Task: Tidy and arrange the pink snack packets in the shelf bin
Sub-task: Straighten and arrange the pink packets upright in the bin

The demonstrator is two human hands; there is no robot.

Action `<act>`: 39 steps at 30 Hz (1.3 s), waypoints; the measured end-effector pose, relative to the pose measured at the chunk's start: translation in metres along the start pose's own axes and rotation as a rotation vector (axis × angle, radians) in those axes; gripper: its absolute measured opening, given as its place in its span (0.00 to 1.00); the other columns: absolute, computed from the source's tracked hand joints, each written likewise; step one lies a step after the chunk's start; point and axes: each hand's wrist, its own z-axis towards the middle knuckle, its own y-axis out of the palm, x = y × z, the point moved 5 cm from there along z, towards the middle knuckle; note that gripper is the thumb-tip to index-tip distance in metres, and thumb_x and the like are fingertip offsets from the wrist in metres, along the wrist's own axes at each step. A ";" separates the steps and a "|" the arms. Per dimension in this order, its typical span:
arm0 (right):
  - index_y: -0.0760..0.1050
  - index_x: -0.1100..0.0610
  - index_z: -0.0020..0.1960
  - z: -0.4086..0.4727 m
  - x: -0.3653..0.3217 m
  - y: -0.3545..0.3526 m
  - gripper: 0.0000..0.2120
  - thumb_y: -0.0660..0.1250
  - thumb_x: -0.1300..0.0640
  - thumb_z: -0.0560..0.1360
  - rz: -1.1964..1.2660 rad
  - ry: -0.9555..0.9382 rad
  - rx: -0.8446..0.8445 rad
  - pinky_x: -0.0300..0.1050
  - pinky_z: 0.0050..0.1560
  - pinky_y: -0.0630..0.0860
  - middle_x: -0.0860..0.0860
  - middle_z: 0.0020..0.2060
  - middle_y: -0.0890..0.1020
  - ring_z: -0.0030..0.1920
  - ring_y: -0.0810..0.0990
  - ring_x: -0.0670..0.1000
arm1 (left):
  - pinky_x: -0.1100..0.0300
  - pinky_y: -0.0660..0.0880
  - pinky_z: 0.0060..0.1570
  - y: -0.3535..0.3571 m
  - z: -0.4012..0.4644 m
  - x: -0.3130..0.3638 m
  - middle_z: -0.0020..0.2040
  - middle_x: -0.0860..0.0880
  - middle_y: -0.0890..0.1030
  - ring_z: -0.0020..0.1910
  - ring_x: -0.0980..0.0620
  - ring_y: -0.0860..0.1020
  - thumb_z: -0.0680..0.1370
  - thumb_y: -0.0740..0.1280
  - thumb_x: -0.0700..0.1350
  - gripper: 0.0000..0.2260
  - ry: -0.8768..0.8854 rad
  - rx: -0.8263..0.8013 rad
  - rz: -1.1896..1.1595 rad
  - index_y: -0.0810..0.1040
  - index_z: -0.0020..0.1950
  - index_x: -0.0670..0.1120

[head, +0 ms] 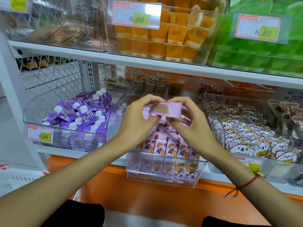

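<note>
A clear plastic shelf bin (164, 158) in the middle of the lower shelf holds several pink snack packets (170, 147) with a cartoon child, standing upright in a row at the front. Above the bin, my left hand (139, 118) and my right hand (190, 122) together grip one pink packet (165, 108), held sideways with its back label facing me. Left fingers curl round its left end, right fingers round its right end. More pink packets lie behind, partly hidden by my hands.
A bin of purple drink cartons (82, 115) stands to the left, a bin of white koala-print packets (246, 133) to the right. The shelf above carries orange jelly cups (164, 40) and green packs (262, 59). The orange shelf base (147, 190) is below.
</note>
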 end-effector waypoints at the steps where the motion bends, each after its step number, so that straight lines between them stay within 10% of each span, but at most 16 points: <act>1: 0.72 0.50 0.55 0.000 -0.001 0.000 0.18 0.67 0.70 0.74 -0.028 -0.025 0.003 0.35 0.55 0.75 0.44 0.55 0.78 0.58 0.77 0.43 | 0.66 0.72 0.59 -0.002 0.001 0.001 0.55 0.57 0.80 0.58 0.62 0.76 0.70 0.72 0.32 0.18 0.019 0.022 0.024 0.80 0.55 0.50; 10: 0.71 0.54 0.63 0.005 0.005 -0.009 0.18 0.68 0.65 0.75 0.059 0.063 0.082 0.34 0.52 0.76 0.47 0.54 0.80 0.54 0.80 0.42 | 0.62 0.75 0.59 -0.002 0.002 0.006 0.59 0.54 0.78 0.58 0.61 0.77 0.75 0.70 0.36 0.20 -0.001 -0.069 -0.018 0.76 0.64 0.52; 16: 0.74 0.54 0.62 0.008 0.021 -0.013 0.16 0.68 0.53 0.76 0.181 0.380 0.098 0.41 0.52 0.77 0.55 0.47 0.84 0.47 0.82 0.46 | 0.69 0.78 0.45 0.009 -0.006 -0.001 0.55 0.55 0.82 0.52 0.61 0.81 0.80 0.64 0.46 0.16 -0.395 -0.158 -0.341 0.74 0.68 0.50; 23: 0.81 0.55 0.55 0.006 0.023 -0.007 0.11 0.67 0.52 0.76 0.281 0.517 0.076 0.32 0.31 0.73 0.64 0.51 0.82 0.39 0.76 0.48 | 0.66 0.79 0.34 0.013 -0.010 -0.005 0.53 0.48 0.83 0.33 0.59 0.80 0.77 0.68 0.50 0.15 -0.714 -0.118 -0.558 0.79 0.60 0.45; 32: 0.69 0.49 0.68 0.007 0.018 -0.004 0.19 0.63 0.48 0.78 0.293 0.437 0.047 0.40 0.52 0.78 0.47 0.54 0.82 0.54 0.81 0.45 | 0.65 0.79 0.42 0.003 -0.007 -0.003 0.49 0.51 0.85 0.48 0.54 0.84 0.77 0.68 0.44 0.11 -0.507 0.040 -0.590 0.76 0.59 0.52; 39: 0.72 0.51 0.67 0.006 -0.001 -0.007 0.19 0.67 0.55 0.77 -0.141 0.073 0.094 0.41 0.57 0.75 0.46 0.55 0.79 0.56 0.77 0.46 | 0.58 0.75 0.60 0.001 0.000 0.005 0.59 0.55 0.80 0.58 0.61 0.78 0.76 0.69 0.42 0.19 -0.367 -0.012 -0.450 0.74 0.65 0.52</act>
